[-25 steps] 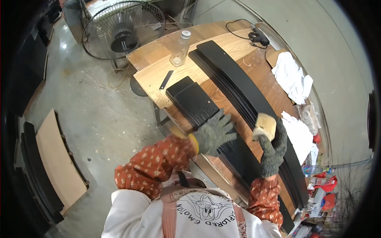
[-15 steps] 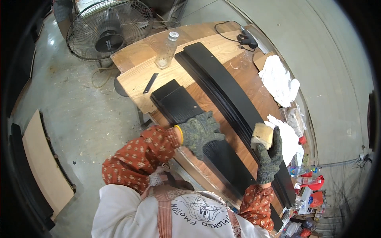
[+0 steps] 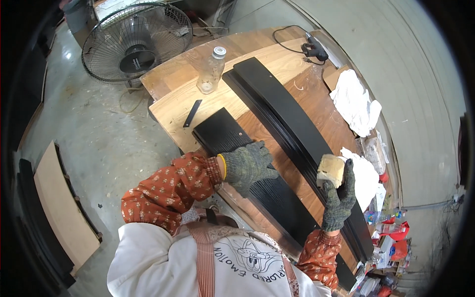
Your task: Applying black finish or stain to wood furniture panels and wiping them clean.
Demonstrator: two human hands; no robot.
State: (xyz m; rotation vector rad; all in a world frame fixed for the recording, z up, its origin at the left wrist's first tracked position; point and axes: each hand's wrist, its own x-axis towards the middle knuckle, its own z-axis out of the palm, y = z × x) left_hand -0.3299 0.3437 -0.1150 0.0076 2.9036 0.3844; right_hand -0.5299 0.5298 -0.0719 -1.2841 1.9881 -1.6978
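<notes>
Head view: my left hand (image 3: 247,166) lies spread flat on the black board (image 3: 232,136); my right hand's (image 3: 339,195) grip pinches a tan sponge (image 3: 330,170) above the surface (image 3: 277,59).

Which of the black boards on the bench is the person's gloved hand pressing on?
The left hand rests on the shorter, flat black wooden panel nearest the person, not the long black moulded board beyond it.
</notes>
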